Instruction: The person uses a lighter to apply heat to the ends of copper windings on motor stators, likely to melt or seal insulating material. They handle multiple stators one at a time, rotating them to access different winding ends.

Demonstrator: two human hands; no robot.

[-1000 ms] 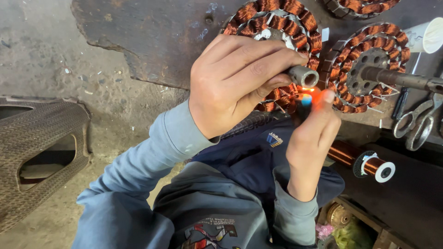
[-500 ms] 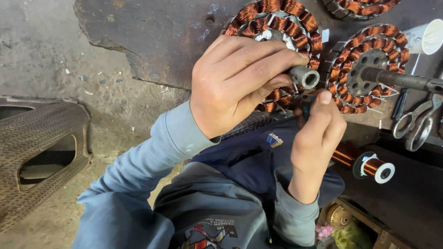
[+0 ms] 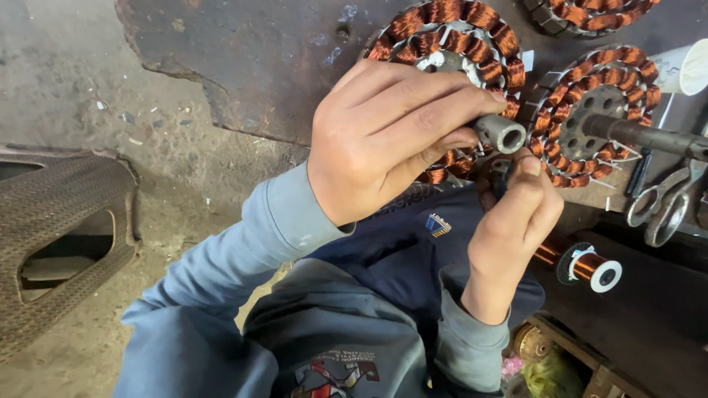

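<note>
The left hand [image 3: 391, 140] grips a coil ring [image 3: 450, 37] by its metal tube [image 3: 500, 134]; the right hand [image 3: 516, 221] pinches something small — unclear what — beneath it. Thin wire could snap if tugged.

We see our own two bare hands, left hand [image 3: 391, 140] and right hand [image 3: 512, 228], coming out of long grey-blue sleeves [image 3: 243, 258] with ribbed cuffs. Over our lap lies dark navy clothing with a small striped patch [image 3: 438, 225], and a grey garment bearing a colourful printed emblem [image 3: 332, 376].
</note>
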